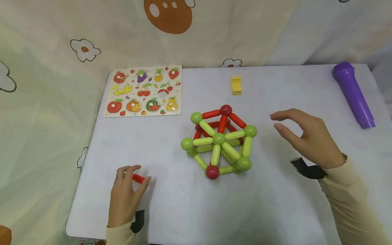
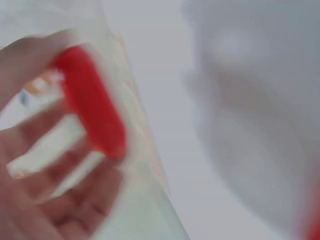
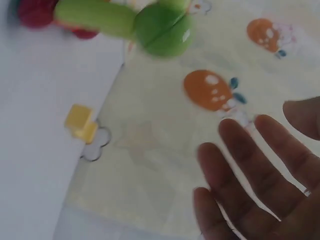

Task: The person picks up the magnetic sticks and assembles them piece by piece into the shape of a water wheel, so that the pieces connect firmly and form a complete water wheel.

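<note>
At the near left of the table, my left hand [image 1: 125,195] pinches a short red rod [image 1: 139,178] between thumb and fingers. The left wrist view shows the same red rod [image 2: 92,102] large and blurred, held by its ends. A ball-and-rod structure [image 1: 218,139] of green and red pieces stands mid-table, apart from both hands. To its right, my right hand [image 1: 312,137] hovers with thumb and fingers spread and nothing between them. In the right wrist view its fingers [image 3: 250,170] are extended, and a green ball [image 3: 162,30] of the structure appears at the top.
A wooden fruit puzzle board [image 1: 143,91] lies at the back left. A small yellow block [image 1: 236,85] sits behind the structure. A purple microphone-shaped toy [image 1: 353,95] lies at the back right. Patterned cloth [image 1: 214,37] hangs behind the white table [image 1: 171,211].
</note>
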A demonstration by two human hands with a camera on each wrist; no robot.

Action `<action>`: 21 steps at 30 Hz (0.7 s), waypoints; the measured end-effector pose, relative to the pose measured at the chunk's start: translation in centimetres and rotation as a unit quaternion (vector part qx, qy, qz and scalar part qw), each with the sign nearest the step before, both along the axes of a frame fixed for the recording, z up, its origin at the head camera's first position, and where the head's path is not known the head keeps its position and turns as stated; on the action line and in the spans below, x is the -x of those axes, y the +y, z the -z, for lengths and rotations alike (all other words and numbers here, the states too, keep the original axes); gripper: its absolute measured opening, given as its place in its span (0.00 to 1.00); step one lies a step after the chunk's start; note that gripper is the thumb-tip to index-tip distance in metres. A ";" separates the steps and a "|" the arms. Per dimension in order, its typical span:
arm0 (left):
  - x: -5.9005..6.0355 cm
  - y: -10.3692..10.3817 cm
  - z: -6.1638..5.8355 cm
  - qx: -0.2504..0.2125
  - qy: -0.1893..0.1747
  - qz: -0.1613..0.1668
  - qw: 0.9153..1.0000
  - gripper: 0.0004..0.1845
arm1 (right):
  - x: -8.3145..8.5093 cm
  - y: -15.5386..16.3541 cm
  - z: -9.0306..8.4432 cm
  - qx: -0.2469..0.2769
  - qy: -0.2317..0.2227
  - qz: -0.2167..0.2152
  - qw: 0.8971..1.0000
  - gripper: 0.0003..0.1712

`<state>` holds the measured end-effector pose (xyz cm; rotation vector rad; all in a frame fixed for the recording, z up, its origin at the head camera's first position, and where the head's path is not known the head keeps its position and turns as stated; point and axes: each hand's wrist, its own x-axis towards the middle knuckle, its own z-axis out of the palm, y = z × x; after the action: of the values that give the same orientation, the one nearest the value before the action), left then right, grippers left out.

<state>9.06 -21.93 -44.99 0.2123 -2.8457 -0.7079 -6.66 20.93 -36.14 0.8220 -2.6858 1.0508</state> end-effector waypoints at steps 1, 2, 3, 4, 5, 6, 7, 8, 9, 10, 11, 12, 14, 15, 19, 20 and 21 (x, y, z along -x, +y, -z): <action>0.5 0.8 -0.4 -0.023 0.046 0.023 0.998 0.25 | -0.8 -0.4 0.0 0.021 0.014 -0.003 1.000 0.12; 0.9 1.9 -0.8 -0.050 0.086 0.048 0.994 0.24 | -1.7 -1.0 0.1 0.046 0.030 -0.010 0.998 0.10; 1.4 3.1 -1.3 -0.079 0.126 0.076 0.986 0.23 | -2.7 -1.7 0.2 0.071 0.041 -0.021 0.996 0.10; 1.8 4.4 -1.8 -0.109 0.162 0.108 0.975 0.22 | -3.7 -2.5 0.2 0.094 0.047 -0.036 0.994 0.12; 2.2 5.8 -2.2 -0.136 0.199 0.142 0.960 0.21 | -4.7 -3.3 0.3 0.110 0.043 -0.051 0.992 0.15; 2.5 7.2 -2.6 -0.161 0.233 0.176 0.943 0.21 | -5.7 -4.2 0.5 0.125 0.033 -0.068 0.989 0.18; 2.7 8.7 -3.0 -0.174 0.258 0.207 0.927 0.22 | -6.7 -5.1 0.8 0.136 0.015 -0.086 0.987 0.19; 2.8 10.0 -3.3 -0.182 0.284 0.239 0.910 0.21 | -7.6 -6.0 1.1 0.147 -0.011 -0.104 0.984 0.16; 3.0 11.2 -3.6 -0.186 0.308 0.270 0.893 0.21 | -8.4 -6.8 1.4 0.158 -0.045 -0.120 0.979 0.12; 3.2 12.2 -3.8 -0.184 0.326 0.299 0.878 0.20 | -9.2 -7.5 1.8 0.171 -0.082 -0.133 0.973 0.08; 3.3 13.0 -4.0 -0.177 0.340 0.324 0.865 0.20 | -9.7 -8.1 2.2 0.186 -0.119 -0.142 0.965 0.06; 3.5 13.7 -4.2 -0.167 0.351 0.344 0.855 0.19 | -10.2 -8.6 2.7 0.208 -0.151 -0.148 0.955 0.06; 3.7 14.6 -4.4 -0.147 0.364 0.368 0.843 0.18 | -10.9 -9.2 3.5 0.257 -0.204 -0.151 0.932 0.13; 3.7 14.9 -4.4 -0.138 0.368 0.375 0.840 0.18 | -11.1 -9.4 3.8 0.277 -0.225 -0.148 0.922 0.15; 3.9 15.3 -4.2 -0.110 0.381 0.389 0.832 0.19 | -11.8 -9.2 4.7 0.331 -0.284 -0.118 0.892 0.16; 3.9 15.2 -4.0 -0.112 0.378 0.391 0.831 0.20 | -12.1 -9.0 4.8 0.341 -0.298 -0.109 0.885 0.17; 3.9 15.2 -3.9 -0.115 0.374 0.391 0.833 0.22 | -12.3 -8.9 4.8 0.351 -0.310 -0.097 0.878 0.18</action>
<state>5.15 -6.77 -41.13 -1.0261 -1.9899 -0.9789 5.66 12.02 -40.99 0.6749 -2.2946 2.4827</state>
